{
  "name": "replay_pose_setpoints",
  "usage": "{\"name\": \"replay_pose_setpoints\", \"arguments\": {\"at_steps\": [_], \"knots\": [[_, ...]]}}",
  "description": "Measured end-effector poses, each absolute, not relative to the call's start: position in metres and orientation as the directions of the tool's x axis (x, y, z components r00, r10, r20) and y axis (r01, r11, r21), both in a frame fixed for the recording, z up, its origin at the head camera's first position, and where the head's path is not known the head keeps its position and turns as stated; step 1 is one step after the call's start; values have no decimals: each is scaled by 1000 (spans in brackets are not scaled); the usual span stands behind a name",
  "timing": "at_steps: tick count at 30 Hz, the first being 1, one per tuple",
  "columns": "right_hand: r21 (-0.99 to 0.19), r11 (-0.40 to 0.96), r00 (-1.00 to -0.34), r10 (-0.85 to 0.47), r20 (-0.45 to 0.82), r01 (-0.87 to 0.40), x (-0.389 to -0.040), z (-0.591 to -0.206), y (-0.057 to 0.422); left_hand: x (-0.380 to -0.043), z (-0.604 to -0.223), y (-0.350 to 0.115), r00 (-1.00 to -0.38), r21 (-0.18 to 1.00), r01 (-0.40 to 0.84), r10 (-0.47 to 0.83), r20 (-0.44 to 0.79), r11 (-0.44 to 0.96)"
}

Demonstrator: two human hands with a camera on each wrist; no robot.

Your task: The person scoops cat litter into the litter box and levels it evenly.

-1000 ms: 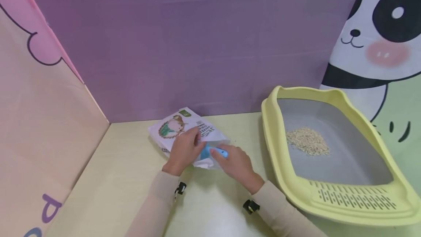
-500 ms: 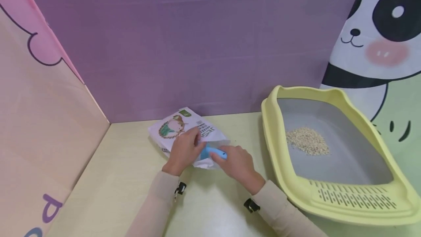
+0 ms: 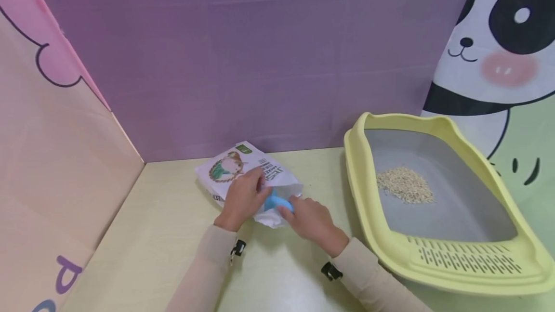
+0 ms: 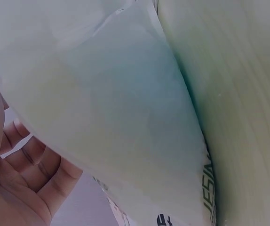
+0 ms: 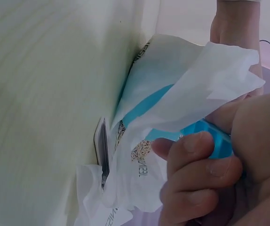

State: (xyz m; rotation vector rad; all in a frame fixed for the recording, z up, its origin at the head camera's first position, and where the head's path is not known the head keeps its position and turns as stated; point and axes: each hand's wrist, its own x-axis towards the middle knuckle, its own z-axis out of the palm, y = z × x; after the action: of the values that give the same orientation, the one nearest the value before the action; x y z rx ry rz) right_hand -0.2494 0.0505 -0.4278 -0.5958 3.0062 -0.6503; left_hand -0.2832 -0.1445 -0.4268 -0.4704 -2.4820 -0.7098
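Blue scoop: we see the scoop (image 3: 283,202) between the right hand's fingers and the left hand's, its handle in the right grasp and its far end inside the bag's mouth.
Right hand: we find the right hand (image 3: 313,219) pinching the scoop handle, thumb on one side and curled fingers (image 5: 197,143) on the other.
Left hand: we see the left hand (image 3: 244,196) gripping the bag's upper edge at the mouth, its fingers curled there.
White printed bag: we have the bag (image 3: 274,171) lying under and beyond the left fingers, its mouth facing the right fingers; inside, just past the right fingertips, we make out loose pellets (image 5: 141,150).
Yellow tray: we place the tray (image 3: 356,191) to the right of both hands, apart from the fingers; a small heap of pale granules (image 3: 404,185) lies on its grey floor.
Counter: we see the counter (image 3: 173,235) beneath bag and tray.
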Motion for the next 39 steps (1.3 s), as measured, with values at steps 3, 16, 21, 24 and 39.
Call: {"name": "replay_pose_setpoints", "arguments": {"at_steps": [3,16,21,24,39], "knots": [[-409,834,-921,-389,40,-370,-248,-430,49,-283,-427,-145,-807,386,450,181,563,806],[-515,778,-908,-420,2,-361,-253,-441,48,-283,-427,-145,-817,386,437,180,547,812],[-575,738,-904,-428,6,-353,-257,-441,50,-283,-426,-146,-817,383,441,186,546,811],[-596,726,-904,-427,-2,-342,-258,-438,52,-283,-426,-146,-815,382,443,187,549,811],[-641,689,-894,-449,-13,-337,-257,-426,60,-282,-426,-145,-822,400,438,177,542,805]]}}
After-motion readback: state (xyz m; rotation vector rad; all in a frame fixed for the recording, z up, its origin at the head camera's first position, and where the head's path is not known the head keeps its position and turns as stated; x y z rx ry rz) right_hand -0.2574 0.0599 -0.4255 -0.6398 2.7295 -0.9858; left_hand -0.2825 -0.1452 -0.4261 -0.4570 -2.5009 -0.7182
